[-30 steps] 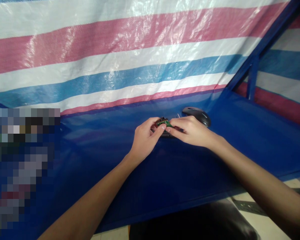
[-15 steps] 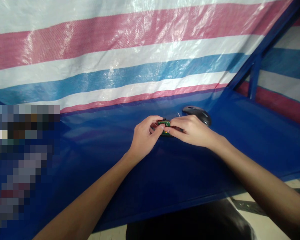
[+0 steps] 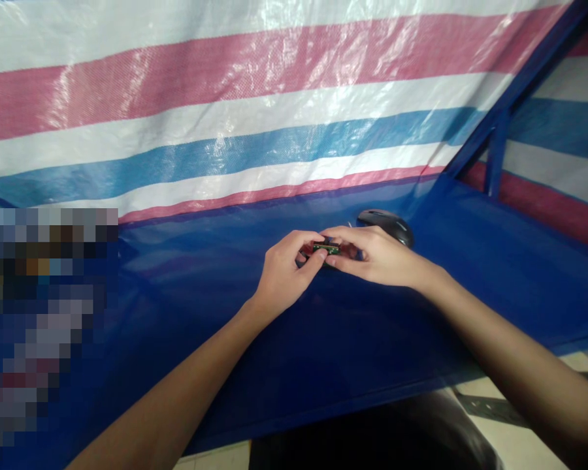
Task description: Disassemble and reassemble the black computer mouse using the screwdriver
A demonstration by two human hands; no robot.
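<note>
A small green circuit board (image 3: pixel 330 249) with dark parts on it is held between both hands, near the middle of the view. My left hand (image 3: pixel 290 266) pinches it from the left, thumb on the near face and fingers behind. From the right, my right hand (image 3: pixel 379 254) grips the board's other end between thumb and fingers. The fingers cover much of the board. Just beyond my right hand lies a black computer mouse (image 3: pixel 392 225), partly hidden by that hand.
The blue tabletop (image 3: pixel 186 294) spreads under both hands. Behind it hangs a striped plastic sheet (image 3: pixel 255 143), with a slanting blue frame bar (image 3: pixel 492 147) at the right. A blurred-out patch (image 3: pixel 44 326) covers the left side.
The circuit board has tilted, so less of its green face shows. My right hand's fingers have moved left over its far edge, closer to my left fingers.
</note>
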